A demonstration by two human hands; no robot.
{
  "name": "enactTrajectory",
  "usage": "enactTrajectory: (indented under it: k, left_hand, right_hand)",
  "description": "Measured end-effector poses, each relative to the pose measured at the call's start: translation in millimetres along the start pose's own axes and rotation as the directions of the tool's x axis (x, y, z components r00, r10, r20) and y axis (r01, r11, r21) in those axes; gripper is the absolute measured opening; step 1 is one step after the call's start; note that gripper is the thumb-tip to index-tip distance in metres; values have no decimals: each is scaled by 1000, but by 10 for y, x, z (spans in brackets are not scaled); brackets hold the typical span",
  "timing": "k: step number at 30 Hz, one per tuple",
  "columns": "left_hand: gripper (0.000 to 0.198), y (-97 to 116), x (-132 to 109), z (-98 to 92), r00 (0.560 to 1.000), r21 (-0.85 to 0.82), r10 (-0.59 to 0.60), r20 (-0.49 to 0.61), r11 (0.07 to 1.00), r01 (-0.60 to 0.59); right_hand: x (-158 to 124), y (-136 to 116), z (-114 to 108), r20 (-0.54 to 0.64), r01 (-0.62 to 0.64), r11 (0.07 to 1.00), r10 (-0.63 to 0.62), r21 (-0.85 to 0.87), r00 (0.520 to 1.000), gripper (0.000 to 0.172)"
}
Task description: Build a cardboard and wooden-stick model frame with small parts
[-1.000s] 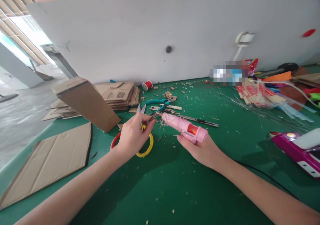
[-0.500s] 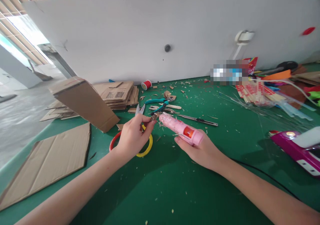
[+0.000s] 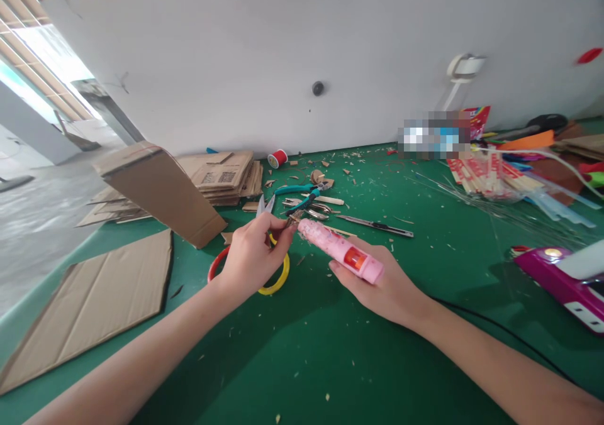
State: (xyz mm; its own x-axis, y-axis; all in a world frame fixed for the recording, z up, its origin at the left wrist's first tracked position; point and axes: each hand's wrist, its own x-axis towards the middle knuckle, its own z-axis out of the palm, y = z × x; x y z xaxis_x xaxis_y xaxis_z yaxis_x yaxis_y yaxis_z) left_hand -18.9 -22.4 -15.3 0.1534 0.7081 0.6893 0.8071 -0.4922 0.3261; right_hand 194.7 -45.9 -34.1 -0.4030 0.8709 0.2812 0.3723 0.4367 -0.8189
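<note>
My right hand [image 3: 384, 287] grips a pink glue gun [image 3: 337, 250] with an orange-red switch, its nozzle pointing left and away. My left hand [image 3: 250, 255] is closed, fingertips pinched right at the gun's nozzle, where something small sits that I cannot make out. Small silver snips [image 3: 264, 205] stick up behind the left hand; whether the hand holds them I cannot tell. Under the left hand lie a red ring [image 3: 216, 265] and a yellow ring [image 3: 278, 280] on the green table [image 3: 330, 356].
Teal pliers [image 3: 302, 193], a utility knife [image 3: 377, 226] and wood scraps lie just beyond the hands. Cardboard sheets [image 3: 94, 299] and a stack of cardboard [image 3: 221, 176] sit left. A red thread spool [image 3: 277, 158], stick bundles [image 3: 486, 176] and a purple device [image 3: 561, 280] are right.
The glue gun has tilted lower and shifted slightly left and toward me in my right hand. My left hand stays pinched at the nozzle.
</note>
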Motion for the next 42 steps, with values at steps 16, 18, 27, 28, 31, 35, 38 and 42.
enactTrajectory:
  k: [16,18,27,28,31,35,38,42]
  left_hand:
    - [10,15,-10,-8,999,-16,-49,9,999,49]
    - [10,13,-6,-6,999,-23,-43,14,999,43]
    - [11,21,-11,-2,999,-23,-29,-13,999,29]
    - [11,22,-11,-3,1000,-21,-25,-11,999,24]
    - [11,22,-8,-4,1000,-21,-23,3,1000,23]
    - [8,20,-7,-1,1000,-31,-11,9,999,11]
    - [8,17,-10,3,1000,-22,-2,1,1000,2]
    - [8,-2,-16,7,1000,0,17,-19,1000,-17]
  right_hand:
    - [23,17,6,-111,-36,998,30,-48,993,14]
    - [12,10,5,-72,3,998,-7,-59,997,10]
    - [40,5,2,-107,-36,996,28,-78,994,13]
    - [42,1,1,-123,-46,996,37,-72,992,15]
    - [31,-7,-5,-109,-26,996,17,-81,994,14]
    - [10,-4,-6,-30,21,995,-24,-100,999,8]
    - [16,-2,0,-65,0,994,-8,-109,998,9]
    - [32,12,9,-135,-41,996,30,-81,990,16]
